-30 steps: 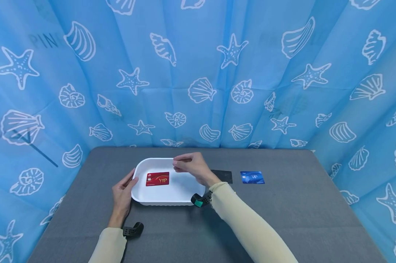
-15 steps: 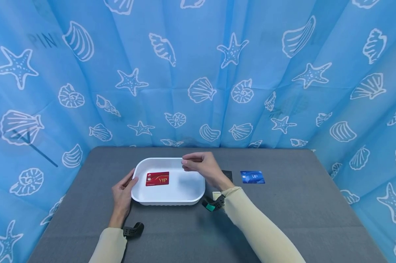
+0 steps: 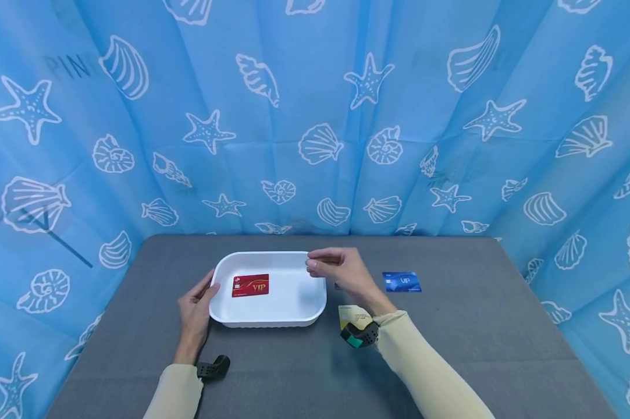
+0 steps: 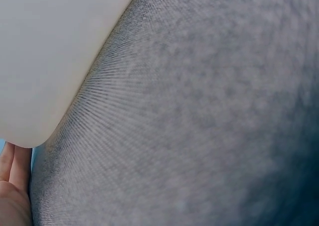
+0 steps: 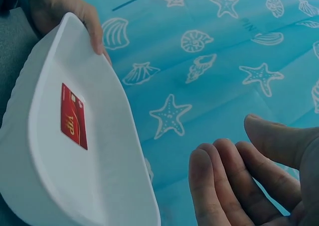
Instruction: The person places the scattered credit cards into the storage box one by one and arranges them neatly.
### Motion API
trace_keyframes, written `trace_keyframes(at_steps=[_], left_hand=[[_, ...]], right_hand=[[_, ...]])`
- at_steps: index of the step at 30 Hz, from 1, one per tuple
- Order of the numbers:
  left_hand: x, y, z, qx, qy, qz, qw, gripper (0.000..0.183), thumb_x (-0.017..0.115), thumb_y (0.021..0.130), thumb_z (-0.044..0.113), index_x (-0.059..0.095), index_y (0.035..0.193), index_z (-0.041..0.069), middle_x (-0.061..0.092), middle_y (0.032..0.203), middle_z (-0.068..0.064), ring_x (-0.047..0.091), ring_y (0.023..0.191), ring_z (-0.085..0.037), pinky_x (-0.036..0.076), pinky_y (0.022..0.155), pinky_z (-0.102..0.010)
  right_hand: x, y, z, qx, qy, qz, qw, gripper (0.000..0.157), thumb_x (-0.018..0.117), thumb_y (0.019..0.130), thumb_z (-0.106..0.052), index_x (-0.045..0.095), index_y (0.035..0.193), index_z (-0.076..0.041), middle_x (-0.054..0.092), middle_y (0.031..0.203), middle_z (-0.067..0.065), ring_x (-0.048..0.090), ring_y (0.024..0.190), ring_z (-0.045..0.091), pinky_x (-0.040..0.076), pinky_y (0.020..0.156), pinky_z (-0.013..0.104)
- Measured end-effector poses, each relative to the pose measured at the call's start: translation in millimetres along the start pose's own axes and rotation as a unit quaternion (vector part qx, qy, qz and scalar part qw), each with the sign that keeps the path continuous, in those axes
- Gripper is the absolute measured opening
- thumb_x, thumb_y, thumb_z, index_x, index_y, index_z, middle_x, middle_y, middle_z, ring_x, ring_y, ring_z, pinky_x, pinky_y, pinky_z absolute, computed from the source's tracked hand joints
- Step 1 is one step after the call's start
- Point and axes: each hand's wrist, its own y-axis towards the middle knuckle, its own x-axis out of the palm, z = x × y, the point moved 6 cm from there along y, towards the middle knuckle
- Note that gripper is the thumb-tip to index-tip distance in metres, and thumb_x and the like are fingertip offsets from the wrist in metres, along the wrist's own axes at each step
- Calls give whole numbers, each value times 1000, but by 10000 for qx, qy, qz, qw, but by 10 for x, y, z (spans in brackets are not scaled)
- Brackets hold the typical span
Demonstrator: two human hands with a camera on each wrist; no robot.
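A white plastic tray (image 3: pixel 264 322) stands on the table, with a red VIP card (image 3: pixel 250 285) flat on its floor. At its left end my left hand (image 3: pixel 193 309) grips the wall, thumb over the rim. My right hand (image 3: pixel 348 274) hovers by the tray's right rim. In the right wrist view the fingers of that right hand (image 5: pixel 237 181) are loosely bent, the thumb is apart from them and nothing lies between. Under the right wrist a yellow card (image 3: pixel 349 313) partly shows. A black card is nearly all covered by the right hand.
A blue VIP card (image 3: pixel 402 281) lies flat to the right of the right hand. The table has a grey cloth (image 3: pixel 273 372). Behind it and at both sides hangs a blue curtain (image 3: pixel 315 192) with shells and starfish.
My right hand has moved rightward from above the tray to its right rim. The yellow card has come into view and the black one is now mostly covered. The left hand stays put.
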Motion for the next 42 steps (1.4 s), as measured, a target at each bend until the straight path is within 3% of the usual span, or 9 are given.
trace_keyframes(at_steps=[4, 14, 21, 27, 42], left_hand=[[-3, -2, -1, 26, 1, 9, 10000, 40, 65, 100, 13, 60, 139, 3, 60, 139, -17, 64, 105, 5, 51, 88, -16], [-72, -21, -3, 21, 26, 181, 9998, 39, 66, 99, 10, 62, 137, 0, 60, 138, -19, 64, 104, 6, 51, 85, -12], [-49, -33, -7, 1, 54, 122, 9999, 39, 66, 100, 12, 61, 138, 2, 60, 138, -19, 63, 104, 8, 51, 85, -12], [-31, -41, -3, 23, 66, 58, 10000, 40, 65, 101, 15, 61, 139, 3, 60, 140, -17, 62, 105, 9, 50, 86, -12], [-15, -24, 3, 84, 74, 75, 9999, 40, 65, 101, 14, 61, 138, 2, 61, 139, -16, 63, 104, 9, 51, 86, -13]], right_hand=[[-90, -80, 6, -29, 68, 114, 9999, 32, 72, 94, -9, 68, 122, 7, 71, 113, 22, 72, 100, 30, 53, 96, 53], [-243, -221, 105, 130, -147, 319, 9993, 37, 75, 93, -15, 68, 126, 3, 70, 119, 21, 69, 106, 36, 58, 89, 38], [-398, -341, 160, 63, -261, 469, 9985, 37, 74, 94, -12, 66, 127, 3, 68, 122, 25, 70, 109, 30, 56, 94, 40], [-538, -471, 280, 104, -431, 512, 9977, 39, 74, 95, -14, 65, 128, 4, 67, 124, 25, 68, 112, 33, 54, 97, 40], [-789, -644, 530, 348, -895, 787, 9923, 49, 76, 93, -17, 60, 132, 7, 66, 127, 25, 69, 109, 21, 53, 97, 31]])
